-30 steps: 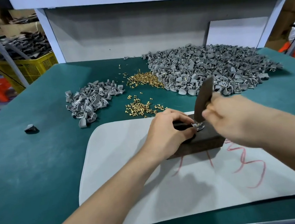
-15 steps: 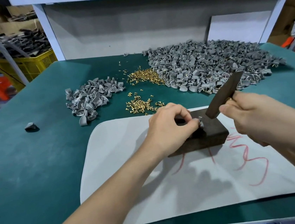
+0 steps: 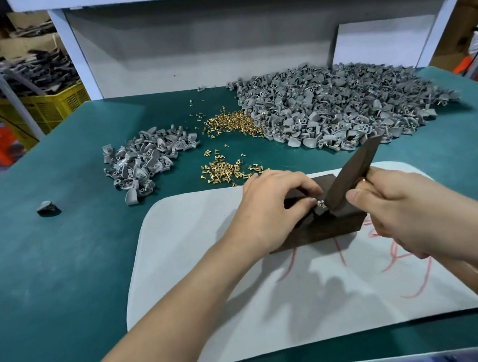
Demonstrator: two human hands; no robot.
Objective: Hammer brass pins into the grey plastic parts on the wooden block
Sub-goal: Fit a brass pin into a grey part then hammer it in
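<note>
Left hand (image 3: 270, 204) pinches the part (image 3: 318, 208) down on the block (image 3: 326, 229), thumb and forefinger clamped on it, fingertips (image 3: 311, 201) right beside the pin (image 3: 320, 203). Right hand (image 3: 398, 207) is wrapped tight round the hammer (image 3: 350, 177). The hammer's lower end sits at the pin and its body slants up and away to the right. Contact or a hair off, can't tell. Block sits on the mat (image 3: 212, 273), near its far edge; mat is on the table (image 3: 62, 260).

Risks, my read:
- Fingertips are just beside the strike point. Any sideways drift of the hammer lands on a finger.
- Hammer comes in at a slant. An off-square hit likely bends the pin or kicks it out instead of seating it.
- Part is small and held only by a pinch. A glancing blow could flip it off the block.
- Block isn't fixed to anything I can see. A hard hit near its edge could shift it on the mat.
- Pin depth unknown, hand and hammer hide most of it.

Counts:
- hands 2, hammer 1, block 1, mat 1
- part on block: 1, with 1 pin showing
- grey heaps: 2. Big pile (image 3: 342, 106) far right, small pile (image 3: 146, 158) far left, plus 1 stray part (image 3: 46, 207) alone at the left. Too many per heap to count.
- loose pins: 2 clusters. Far cluster (image 3: 234, 122) against the big pile, near cluster (image 3: 226, 169) just beyond the mat, a few scattered. Not countable.
</note>
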